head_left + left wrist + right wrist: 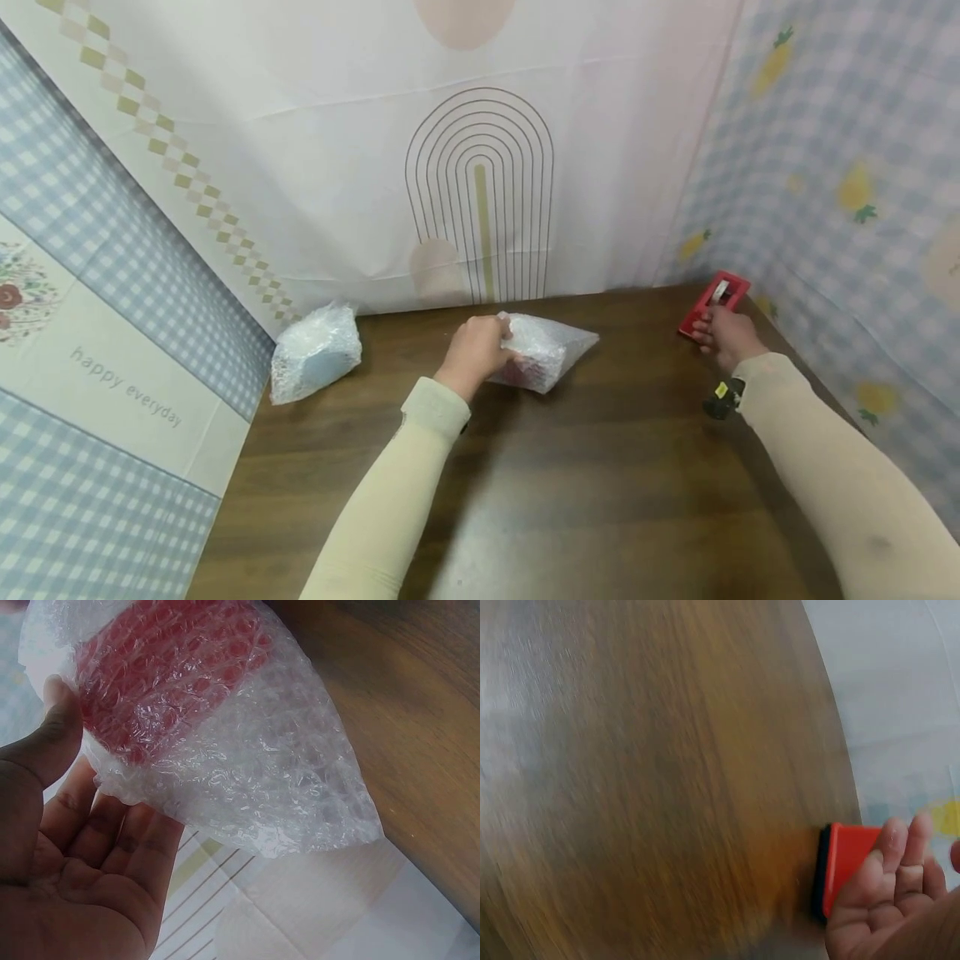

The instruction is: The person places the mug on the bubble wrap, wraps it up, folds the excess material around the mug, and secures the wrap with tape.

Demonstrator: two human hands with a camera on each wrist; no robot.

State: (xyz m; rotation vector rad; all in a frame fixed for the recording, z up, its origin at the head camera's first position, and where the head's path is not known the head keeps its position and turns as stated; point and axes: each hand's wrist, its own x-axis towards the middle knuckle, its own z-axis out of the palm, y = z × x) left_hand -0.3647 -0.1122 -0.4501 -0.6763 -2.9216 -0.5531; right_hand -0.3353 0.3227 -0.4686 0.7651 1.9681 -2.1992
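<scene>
My left hand (476,348) grips a bubble-wrapped package (542,350) at its left end, close above the table at centre back. Through the clear wrap in the left wrist view, something red (176,667) shows; the thumb lies on one side and the fingers are behind the package. At the back right, my right hand (727,335) is at the near end of a red tape dispenser (729,290). In the right wrist view its loosely bent fingers (891,851) cover part of the dispenser and do not visibly wrap round it.
Another bubble-wrapped package (318,354), with something pale blue inside, lies at the back left of the brown wooden table (570,483). Cloth hangings (337,167) border the table at the back and both sides.
</scene>
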